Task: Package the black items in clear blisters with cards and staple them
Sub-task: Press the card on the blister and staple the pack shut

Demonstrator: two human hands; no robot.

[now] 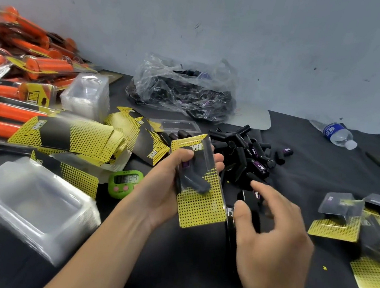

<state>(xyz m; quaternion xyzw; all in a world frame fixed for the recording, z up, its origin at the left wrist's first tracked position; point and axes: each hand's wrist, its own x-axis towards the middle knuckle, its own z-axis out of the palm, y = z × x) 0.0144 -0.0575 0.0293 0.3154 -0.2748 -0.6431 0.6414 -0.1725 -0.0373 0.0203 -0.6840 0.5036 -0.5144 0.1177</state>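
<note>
The left hand pinches 1 assembled pack above the desk, thumb on the front and fingers behind. That grip looks meant to press the clear blister and its black item flat against the yellow dotted card so nothing slides apart. The pack is tilted with its lower edge toward the right hand. This hand hovers with fingers spread and loosely bent, gripping nothing, over a black tool that looks like a stapler. I cannot tell whether the thumb touches it. Stapling seems to be the step in hand. Supplies sit within reach by stage: loose black items just beyond the hands, spare cards and empty blisters to the left, and finished packs laid aside on the right.
</note>
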